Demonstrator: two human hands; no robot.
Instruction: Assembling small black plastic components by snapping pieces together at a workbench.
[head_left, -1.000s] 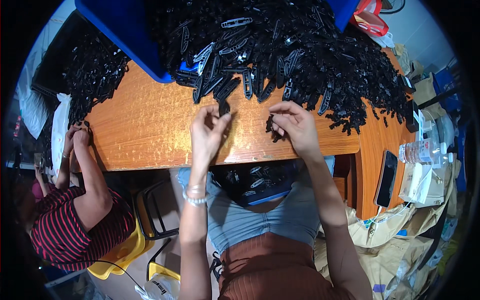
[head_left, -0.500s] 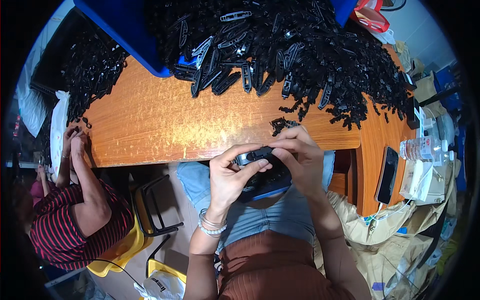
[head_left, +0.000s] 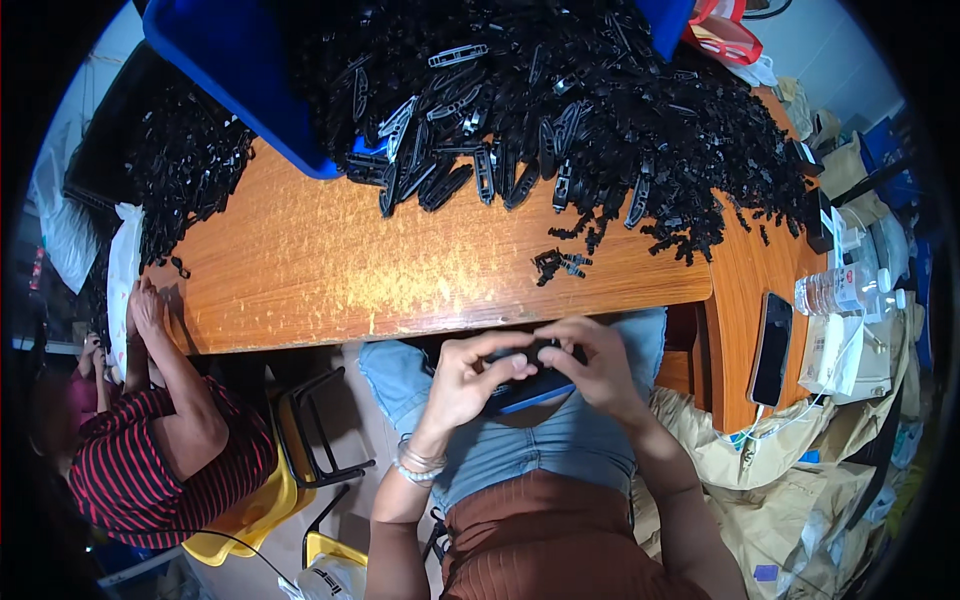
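Observation:
Above my lap, close to the table's front edge, my left hand pinches a small black plastic part between thumb and fingers. My right hand meets it from the other side, thumb and fingertips closed at the part's end and somewhat blurred. Fingers cover most of the part, so its shape is hard to make out. Under the hands, a blue-edged tray or bin rests on my lap, largely hidden. A few small black clip pieces lie on the wooden table just beyond.
A heap of black plastic parts spills from a blue bin across the table's far side. At right lie a phone, a cable and clear bottles. A co-worker in a striped shirt sits at left beside another black heap.
Both hands have dropped slightly toward my lap with the black part, which is now more covered by fingers. The view has shifted a little. The co-worker's hands have moved slightly lower.

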